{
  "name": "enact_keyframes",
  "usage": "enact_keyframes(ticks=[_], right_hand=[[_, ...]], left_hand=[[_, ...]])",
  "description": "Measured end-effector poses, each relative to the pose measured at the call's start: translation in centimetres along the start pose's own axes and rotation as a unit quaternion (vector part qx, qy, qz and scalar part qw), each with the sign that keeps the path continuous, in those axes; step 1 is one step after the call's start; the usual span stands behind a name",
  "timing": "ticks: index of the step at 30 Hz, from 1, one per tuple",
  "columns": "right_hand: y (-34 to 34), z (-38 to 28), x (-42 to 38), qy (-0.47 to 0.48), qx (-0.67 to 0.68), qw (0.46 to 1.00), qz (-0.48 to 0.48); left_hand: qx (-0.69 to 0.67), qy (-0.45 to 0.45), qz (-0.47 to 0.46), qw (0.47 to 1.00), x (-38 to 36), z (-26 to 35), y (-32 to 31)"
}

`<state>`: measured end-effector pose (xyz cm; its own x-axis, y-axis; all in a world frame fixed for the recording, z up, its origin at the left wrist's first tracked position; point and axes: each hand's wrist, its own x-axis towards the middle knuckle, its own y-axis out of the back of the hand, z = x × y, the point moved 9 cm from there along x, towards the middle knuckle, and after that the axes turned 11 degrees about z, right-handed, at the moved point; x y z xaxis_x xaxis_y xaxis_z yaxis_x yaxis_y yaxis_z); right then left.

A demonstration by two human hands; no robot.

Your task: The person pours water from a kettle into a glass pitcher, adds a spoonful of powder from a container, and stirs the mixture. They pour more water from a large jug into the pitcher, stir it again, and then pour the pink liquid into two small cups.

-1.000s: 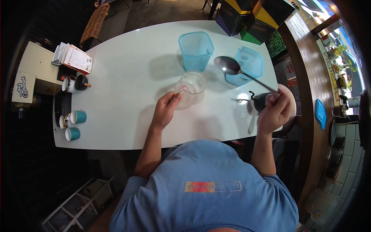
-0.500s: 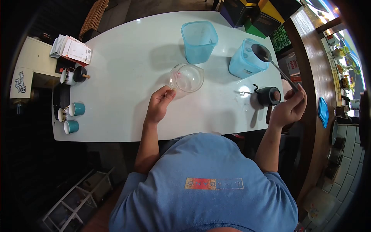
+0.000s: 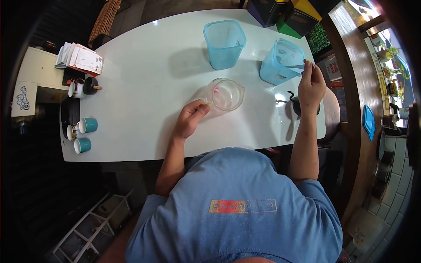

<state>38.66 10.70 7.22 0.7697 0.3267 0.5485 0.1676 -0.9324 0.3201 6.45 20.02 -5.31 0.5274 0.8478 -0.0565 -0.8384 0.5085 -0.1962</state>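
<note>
My left hand [image 3: 189, 119] grips the handle of a clear glass measuring cup [image 3: 228, 97], held over the white table with its spout to the right. Reddish marks show on the cup's glass. In my right hand [image 3: 313, 86] is a long-handled spoon [image 3: 295, 66], pinched by its handle. The spoon reaches over the rim into a light blue square plastic container [image 3: 276, 73]; its bowl is hidden or hard to make out inside. A second blue container [image 3: 224, 49] stands upright to the left, behind the cup, touched by neither hand.
A small black gooseneck kettle [image 3: 296, 107] stands partly hidden behind my right forearm. Teal cups [image 3: 89, 125] line the table's left edge, near papers [image 3: 85, 58]. Dark boxes [image 3: 298, 21] with coloured panels sit at the far right corner. A blue lid [image 3: 369, 122] lies on the wooden ledge at right.
My right hand has moved forward and left, bringing the spoon from the air down into the right blue container. My left hand has shifted the measuring cup slightly to the right.
</note>
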Motion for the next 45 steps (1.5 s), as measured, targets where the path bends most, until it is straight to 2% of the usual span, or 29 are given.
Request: enact_keyframes(ticks=[5,7,10,11,12,14,16,17,18,19,20,22,24,26,28,29,32,35,40,45], right_hand=[[0.1,1.1,1.0,0.002,0.024,1.0,0.007],[0.4,1.3,0.9,-0.023,-0.029,0.999,-0.028],[4.1,2.7,1.1,-0.034,-0.057,0.998,0.018],[5.9,3.1,1.0,-0.046,-0.079,0.995,0.028],[7.6,4.4,0.2,-0.118,-0.064,0.99,0.035],[11.6,4.4,-0.7,0.031,-0.22,0.97,0.098],[14.4,8.1,-2.8,0.003,-0.319,0.945,0.077],[15.1,8.7,-4.1,0.001,-0.322,0.944,0.077],[14.8,11.1,-5.7,-0.125,-0.243,0.962,0.004],[14.1,13.0,-7.7,-0.25,-0.157,0.953,-0.069],[13.6,13.9,-9.5,-0.316,-0.122,0.935,-0.102],[11.5,12.7,-11.9,-0.397,-0.034,0.906,-0.142],[9.8,13.2,-13.4,-0.457,0.092,0.877,-0.116],[8.8,12.6,-13.7,-0.473,0.118,0.869,-0.087],[7.8,11.6,-13.1,-0.473,0.267,0.839,-0.021],[7.8,11.1,-13.2,-0.487,0.297,0.821,0.007],[7.8,13.7,-13.5,-0.47,0.311,0.826,0.009],[7.9,13.2,-13.0,-0.458,0.332,0.824,0.035],[9.0,10.0,-12.2,-0.434,0.313,0.845,-0.015],[9.9,6.0,-12.0,-0.411,0.36,0.836,-0.058]], left_hand=[[0.02,0.022,-0.019,0.999,-0.2,-0.1,-1.2],[0.026,0.043,-0.03,0.998,-0.1,-0.8,-1.6],[0.033,0.047,-0.036,0.998,0.0,-1.0,-2.6],[0.033,0.05,-0.042,0.997,0.0,-1.3,-2.9],[0.031,0.05,-0.048,0.997,-0.1,-1.5,-3.1],[0.03,0.052,-0.057,0.997,-0.1,-1.8,-3.4],[0.023,0.07,-0.068,0.995,-0.3,-2.2,-3.8],[0.023,0.072,-0.07,0.995,-0.3,-2.3,-4.0],[0.024,0.072,-0.075,0.994,-0.3,-2.2,-4.2],[0.025,0.072,-0.08,0.994,-0.5,-2.2,-4.5],[0.026,0.076,-0.083,0.993,-0.6,-2.1,-4.8],[0.012,0.085,-0.085,0.993,-0.6,-2.0,-5.4],[0.014,0.099,-0.092,0.991,-0.6,-2.7,-5.4],[0.015,0.115,-0.098,0.988,-1.0,-3.2,-5.5],[0.023,0.112,-0.096,0.989,-1.2,-3.0,-5.6],[0.024,0.113,-0.095,0.989,-1.3,-3.1,-5.5],[0.015,0.122,-0.083,0.989,-1.6,-3.4,-5.3],[0.014,0.122,-0.092,0.988,-1.7,-3.3,-5.5],[0.044,0.11,-0.097,0.988,-1.6,-3.4,-5.4],[0.068,0.111,-0.113,0.985,-1.4,-3.7,-5.2]])
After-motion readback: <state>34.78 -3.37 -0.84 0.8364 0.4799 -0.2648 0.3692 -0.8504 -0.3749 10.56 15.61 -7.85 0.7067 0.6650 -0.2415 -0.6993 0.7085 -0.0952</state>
